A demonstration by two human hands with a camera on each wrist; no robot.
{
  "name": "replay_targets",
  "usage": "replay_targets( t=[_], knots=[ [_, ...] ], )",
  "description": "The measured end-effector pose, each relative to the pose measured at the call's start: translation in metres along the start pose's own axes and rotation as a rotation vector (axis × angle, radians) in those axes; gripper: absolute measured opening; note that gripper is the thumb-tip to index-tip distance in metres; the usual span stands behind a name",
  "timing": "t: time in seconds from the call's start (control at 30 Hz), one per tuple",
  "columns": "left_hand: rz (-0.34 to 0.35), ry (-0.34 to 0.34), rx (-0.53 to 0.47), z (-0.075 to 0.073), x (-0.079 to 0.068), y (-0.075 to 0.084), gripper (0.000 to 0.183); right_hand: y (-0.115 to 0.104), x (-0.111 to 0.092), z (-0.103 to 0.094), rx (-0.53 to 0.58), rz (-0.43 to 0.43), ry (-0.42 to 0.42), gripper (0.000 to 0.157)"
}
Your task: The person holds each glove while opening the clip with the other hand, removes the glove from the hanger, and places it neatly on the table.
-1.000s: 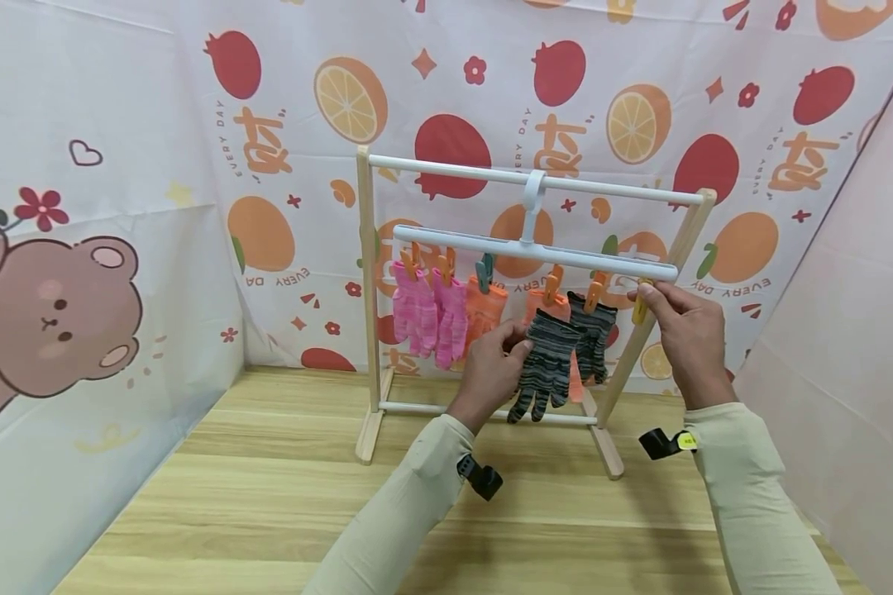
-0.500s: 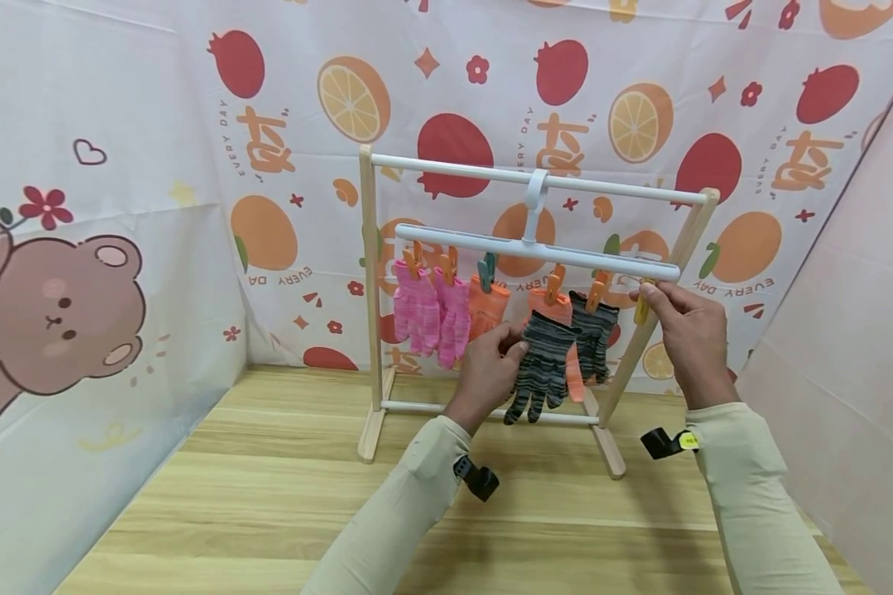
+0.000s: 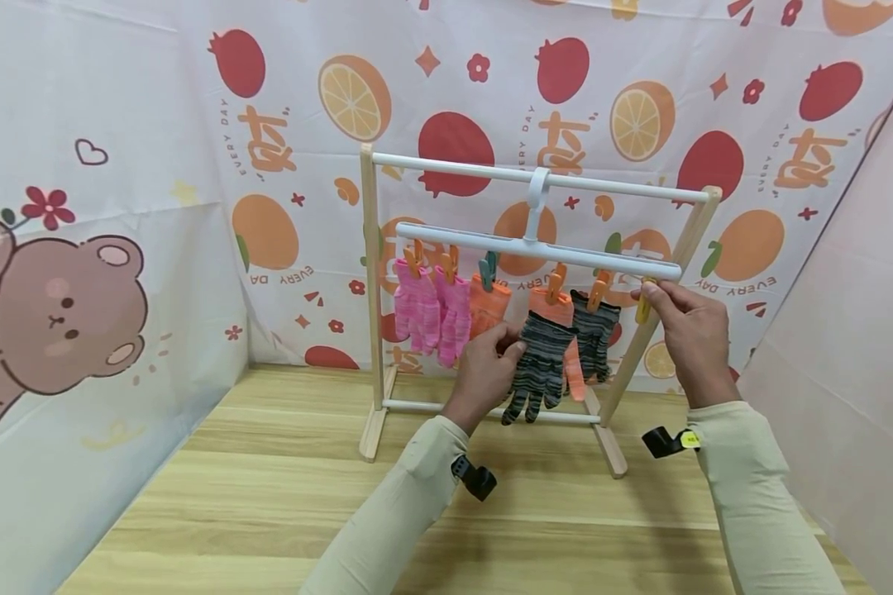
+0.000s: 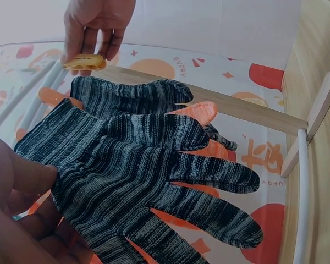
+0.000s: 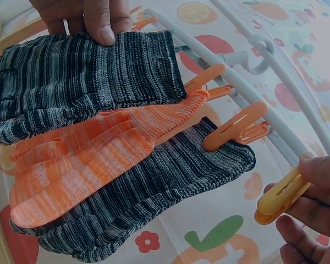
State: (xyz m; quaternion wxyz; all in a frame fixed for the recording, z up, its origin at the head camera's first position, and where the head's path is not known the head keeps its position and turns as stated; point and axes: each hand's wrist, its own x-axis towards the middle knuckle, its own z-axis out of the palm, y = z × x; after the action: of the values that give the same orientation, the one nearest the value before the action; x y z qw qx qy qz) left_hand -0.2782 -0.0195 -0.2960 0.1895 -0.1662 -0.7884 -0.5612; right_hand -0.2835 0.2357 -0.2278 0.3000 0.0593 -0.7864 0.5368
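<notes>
At left, pink gloves (image 3: 418,310) and an orange glove (image 3: 487,307) hang cuff-up from the white hanger (image 3: 543,251), clipped so they dangle freely. Our left hand (image 3: 484,370) pinches the near striped glove (image 3: 543,359) by its left edge, probably to keep its cuff free; it hangs just right of that hand, left of the yellow clip (image 3: 643,307) our right hand (image 3: 694,335) pinches

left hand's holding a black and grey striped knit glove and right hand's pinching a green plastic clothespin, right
The colour is wrong: the right hand pinches a yellow plastic clothespin, as the right wrist view shows. The rest stands.
</notes>
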Motion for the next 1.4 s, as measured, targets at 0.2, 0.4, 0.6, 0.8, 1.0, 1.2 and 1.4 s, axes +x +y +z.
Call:
replay_targets(
  t=[0.2, 0.4, 0.6, 0.8, 1.0, 1.2, 1.4],
  knots=[
    [0.008, 0.006, 0.01, 0.0017, -0.0003, -0.0003, 0.011, 0.0009, 0.0002, -0.0001, -0.006, 0.003, 0.001, 0.052],
    [0.006, 0.006, -0.005, 0.0011, 0.0001, -0.0008, 0.011, 0.0008, 0.0012, -0.0002, -0.004, -0.001, 0.001, 0.051],
    [-0.002, 0.011, -0.002, -0.0018, 0.001, -0.0021, 0.015, -0.0005, 0.0027, -0.0007, -0.019, -0.001, -0.005, 0.052],
    [-0.006, 0.014, -0.002, -0.0026, 0.0008, -0.0026, 0.015, -0.0001, 0.0027, -0.0004, -0.019, 0.003, -0.006, 0.053],
    [-0.022, 0.01, -0.013, -0.0036, -0.001, -0.0035, 0.018, 0.0002, 0.0005, -0.0008, -0.029, 0.008, 0.002, 0.054],
    [-0.021, 0.009, -0.011, -0.0051, -0.0019, -0.005, 0.019, -0.001, -0.0009, -0.0008, -0.029, 0.011, 0.003, 0.054],
    [-0.019, 0.014, -0.013, -0.0072, -0.0026, -0.0051, 0.019, -0.001, 0.0, -0.0013, -0.029, -0.001, 0.014, 0.053]
  ],
)
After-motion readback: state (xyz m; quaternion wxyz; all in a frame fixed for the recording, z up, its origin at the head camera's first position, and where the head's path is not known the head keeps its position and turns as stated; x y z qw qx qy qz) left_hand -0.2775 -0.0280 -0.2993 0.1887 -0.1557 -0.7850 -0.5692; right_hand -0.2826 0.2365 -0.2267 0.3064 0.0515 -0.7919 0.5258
